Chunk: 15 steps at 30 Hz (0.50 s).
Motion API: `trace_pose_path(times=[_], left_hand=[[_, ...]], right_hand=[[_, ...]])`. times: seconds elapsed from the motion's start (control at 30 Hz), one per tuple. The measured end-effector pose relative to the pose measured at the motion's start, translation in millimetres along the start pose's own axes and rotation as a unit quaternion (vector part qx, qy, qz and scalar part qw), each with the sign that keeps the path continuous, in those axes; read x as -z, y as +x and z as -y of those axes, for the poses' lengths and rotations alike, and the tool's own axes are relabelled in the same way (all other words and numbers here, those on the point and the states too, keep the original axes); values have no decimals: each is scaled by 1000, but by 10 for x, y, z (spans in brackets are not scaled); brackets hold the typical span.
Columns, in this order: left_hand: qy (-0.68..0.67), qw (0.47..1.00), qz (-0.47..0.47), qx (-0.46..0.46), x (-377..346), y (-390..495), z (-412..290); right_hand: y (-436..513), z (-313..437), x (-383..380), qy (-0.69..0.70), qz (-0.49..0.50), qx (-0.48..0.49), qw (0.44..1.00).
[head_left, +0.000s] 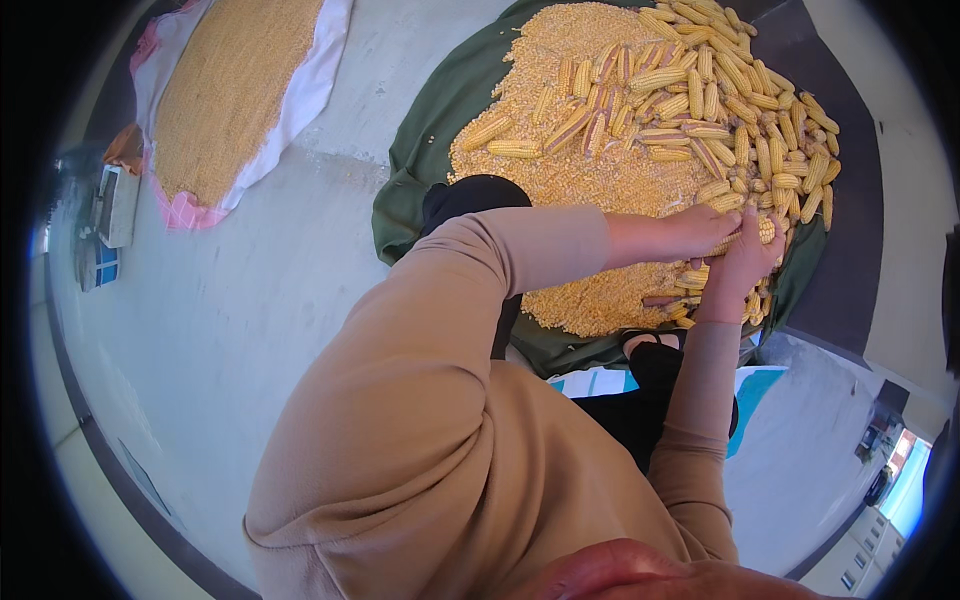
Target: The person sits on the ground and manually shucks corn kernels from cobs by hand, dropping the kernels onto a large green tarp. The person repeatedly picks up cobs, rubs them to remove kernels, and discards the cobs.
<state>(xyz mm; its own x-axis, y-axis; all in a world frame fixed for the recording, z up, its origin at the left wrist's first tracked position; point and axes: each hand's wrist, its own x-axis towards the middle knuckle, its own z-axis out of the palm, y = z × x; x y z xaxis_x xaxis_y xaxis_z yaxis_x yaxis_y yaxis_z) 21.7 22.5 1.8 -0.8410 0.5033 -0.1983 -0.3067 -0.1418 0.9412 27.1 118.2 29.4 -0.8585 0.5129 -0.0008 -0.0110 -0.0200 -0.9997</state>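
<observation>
My left hand (697,231) and my right hand (752,251) are close together over the right side of a corn heap. Between them they grip one ear of corn (766,230), its yellow kernels showing at the fingers of my right hand; much of it is covered. Many husked ears (694,94) lie piled above and around my hands, some with kernels stripped in rows, showing reddish cob. Loose corn kernels (600,180) spread in a thick layer to the left of my hands, on a dark green cloth (442,97).
Another cloth, white and pink (311,97), holds a layer of small tan grain (229,90) at upper left. My black-clad knees flank the heap's near edge. A dark-based wall (847,172) stands right of the heap. A white container (118,206) sits at the far left on the pale concrete floor (247,300).
</observation>
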Motion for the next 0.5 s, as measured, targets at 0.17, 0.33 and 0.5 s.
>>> trace_pose_path(times=[0.17,0.33,0.5], left_hand=[[30,997,46,47,-3,33,-47],[30,999,16,-24,-12,-57,-91],[185,978,-13,-94,-4,-16,-101]], right_hand=[[122,-49,75,52,14,-46,997],[137,-43,116,88,74,-43,992],[125,-66,157,216,122,-28,968]])
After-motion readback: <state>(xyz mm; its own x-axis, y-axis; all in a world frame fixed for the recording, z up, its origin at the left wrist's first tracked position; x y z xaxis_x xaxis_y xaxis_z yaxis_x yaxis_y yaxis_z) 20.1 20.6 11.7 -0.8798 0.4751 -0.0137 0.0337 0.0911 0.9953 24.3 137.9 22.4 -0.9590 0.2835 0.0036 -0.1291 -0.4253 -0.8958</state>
